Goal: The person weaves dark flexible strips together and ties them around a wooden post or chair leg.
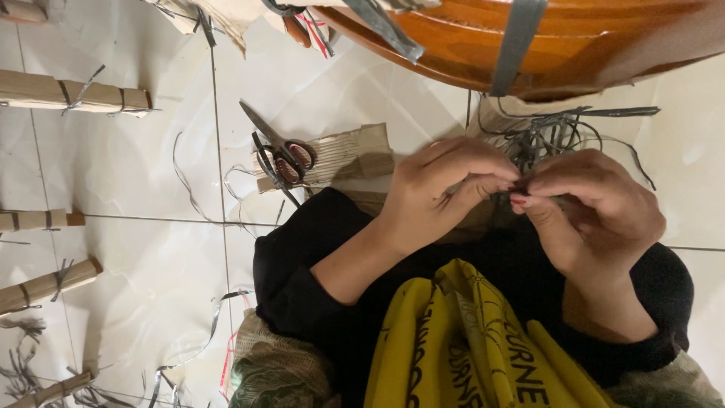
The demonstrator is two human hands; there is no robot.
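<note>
both grips, left hand (442, 189) and right hand (589, 204), pinch a grey strap tangle (547, 136) between meeting fingertips.

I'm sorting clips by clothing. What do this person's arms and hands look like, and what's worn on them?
Both arms wear black sleeves pushed up toward the elbows, leaving the forearms bare. The left hand and right hand are ungloved, with no rings or watch visible. At least one nail carries red polish.

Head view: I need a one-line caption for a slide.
Left hand and right hand pinch grey strapping together, scissors lying on the white tiled floor.
</note>
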